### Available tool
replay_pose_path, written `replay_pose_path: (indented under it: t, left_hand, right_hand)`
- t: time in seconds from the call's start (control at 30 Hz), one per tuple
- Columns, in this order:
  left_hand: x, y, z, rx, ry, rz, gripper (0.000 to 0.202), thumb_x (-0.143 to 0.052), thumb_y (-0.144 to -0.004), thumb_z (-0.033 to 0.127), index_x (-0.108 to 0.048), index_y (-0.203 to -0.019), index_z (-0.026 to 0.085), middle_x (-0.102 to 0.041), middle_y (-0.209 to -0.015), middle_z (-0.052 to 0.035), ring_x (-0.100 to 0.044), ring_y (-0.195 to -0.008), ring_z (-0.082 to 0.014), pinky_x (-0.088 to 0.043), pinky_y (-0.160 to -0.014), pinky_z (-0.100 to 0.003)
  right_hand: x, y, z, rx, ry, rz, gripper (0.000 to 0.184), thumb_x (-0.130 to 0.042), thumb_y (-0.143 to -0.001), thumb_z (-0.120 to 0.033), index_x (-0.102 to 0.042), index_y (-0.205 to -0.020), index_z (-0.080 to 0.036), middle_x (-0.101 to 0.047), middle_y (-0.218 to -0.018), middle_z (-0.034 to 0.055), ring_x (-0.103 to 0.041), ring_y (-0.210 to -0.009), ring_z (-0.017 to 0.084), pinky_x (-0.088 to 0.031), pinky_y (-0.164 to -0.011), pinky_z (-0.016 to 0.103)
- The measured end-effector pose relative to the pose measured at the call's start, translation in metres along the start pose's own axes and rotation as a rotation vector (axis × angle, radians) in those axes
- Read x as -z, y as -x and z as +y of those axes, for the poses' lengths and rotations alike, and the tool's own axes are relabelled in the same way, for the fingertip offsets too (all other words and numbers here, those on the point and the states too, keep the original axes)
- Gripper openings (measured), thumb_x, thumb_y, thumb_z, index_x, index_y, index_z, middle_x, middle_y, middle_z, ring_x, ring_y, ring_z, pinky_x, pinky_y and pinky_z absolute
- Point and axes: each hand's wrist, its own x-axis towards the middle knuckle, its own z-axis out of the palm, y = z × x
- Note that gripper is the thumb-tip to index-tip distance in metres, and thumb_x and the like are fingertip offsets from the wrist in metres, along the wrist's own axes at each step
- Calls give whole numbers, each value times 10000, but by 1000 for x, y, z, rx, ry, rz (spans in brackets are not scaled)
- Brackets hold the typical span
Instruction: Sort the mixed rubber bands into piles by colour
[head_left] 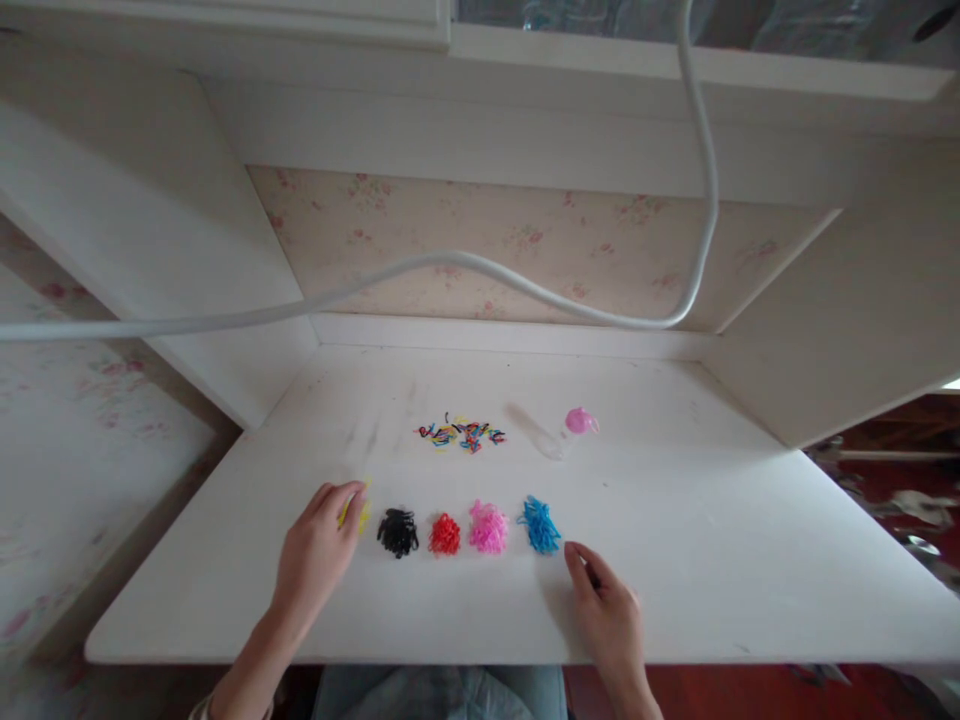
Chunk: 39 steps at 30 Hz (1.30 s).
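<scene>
My left hand [319, 535] reaches over a pile of yellow rubber bands [364, 516] and partly covers it. Its fingers are pinched together, with a bit of yellow band showing at the tips. To the right lie sorted piles of small bands: black [397, 532], red [445, 535], pink [489, 527] and blue [540, 525]. Just right of the blue pile, my right hand [609, 605] rests low over the table with thumb and forefinger closed together; whatever is between them is hidden. Farther back is a loose heap of mixed-colour bands [469, 435].
A clear container [551, 445] lies behind the blue pile, beside a pink round lid [579, 420]. The white desk [720, 560] has side panels left and right. A white cable [480, 265] hangs across the view above the desk.
</scene>
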Motion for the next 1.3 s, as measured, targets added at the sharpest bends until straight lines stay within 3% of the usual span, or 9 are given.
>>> replay_pose_path:
  t: [0.13, 0.3, 0.43, 0.53, 0.63, 0.8, 1.03, 1.17, 1.3]
  left_hand:
    - [9, 35, -23, 48, -151, 18, 242, -414, -888, 362, -586, -976, 217, -633, -889, -28, -616, -710, -137, -461, -600, -221]
    - [7, 51, -31, 52, -258, -21, 225, -406, -892, 346, -580, -977, 230, -633, -870, -13, -624, -644, -122, -429, -486, -203]
    - [-3, 56, -31, 57, -283, -40, 234, -404, -895, 334, -593, -987, 231, -634, -862, -10, -619, -587, -106, -408, -438, -197]
    - [-11, 62, -34, 43, -236, -5, 239, -407, -897, 322, -600, -989, 218, -638, -863, -19, -625, -601, -107, -431, -465, -198]
    - [-15, 68, -40, 28, -103, 66, 233, -422, -896, 318, -594, -1004, 204, -638, -858, -36, -638, -702, -127, -481, -594, -210]
    - [-15, 70, -47, 62, 63, 85, 226, -431, -894, 303, -588, -1019, 200, -636, -856, -44, -636, -762, -139, -491, -675, -231]
    - [-12, 70, -44, 127, 114, 86, 200, -453, -879, 311, -614, -929, 203, -640, -829, -36, -627, -715, -129, -483, -647, -225]
    - [-11, 76, -45, 139, 76, 66, 194, -469, -854, 307, -638, -839, 213, -656, -773, -23, -626, -672, -125, -467, -593, -209]
    - [-13, 78, -46, 98, -82, 13, 227, -465, -843, 329, -672, -848, 236, -686, -785, -13, -632, -627, -125, -453, -574, -223]
  right_hand:
    - [4, -4, -11, -22, -41, 22, 533, -474, -765, -614, -702, -975, -180, -693, -780, 43, -588, -633, 152, -410, -550, 198]
    - [-4, -7, -66, 239, -18, -114, 467, -438, -820, -560, -703, -922, -189, -642, -619, 14, -521, -521, 121, -377, -518, 198]
    - [-29, -18, -123, 443, 215, -278, 381, -372, -879, -449, -697, -918, -254, -654, -643, 10, -567, -572, 128, -361, -555, 212]
    - [-56, -31, -156, 466, 462, -331, 348, -364, -883, -409, -680, -982, -301, -689, -780, 27, -621, -707, 167, -381, -617, 240]
    - [-84, -45, -176, 462, 639, -354, 349, -374, -880, -399, -634, -1094, -305, -681, -947, 66, -627, -848, 212, -410, -700, 291]
    - [-115, -59, -188, 450, 708, -367, 335, -386, -871, -339, -643, -1069, -257, -666, -974, 99, -619, -902, 238, -428, -737, 330]
    - [-131, -62, -191, 427, 750, -368, 390, -282, -918, -333, -621, -1073, -216, -656, -980, 122, -618, -908, 227, -423, -745, 326]
    - [-133, -50, -195, 472, 728, -401, 404, -255, -931, -319, -616, -1069, -203, -654, -999, 126, -612, -909, 226, -410, -732, 314]
    - [-136, -19, -205, 590, 650, -488, 373, -293, -930, -355, -639, -1031, -258, -676, -972, 53, -611, -897, 176, -381, -715, 242]
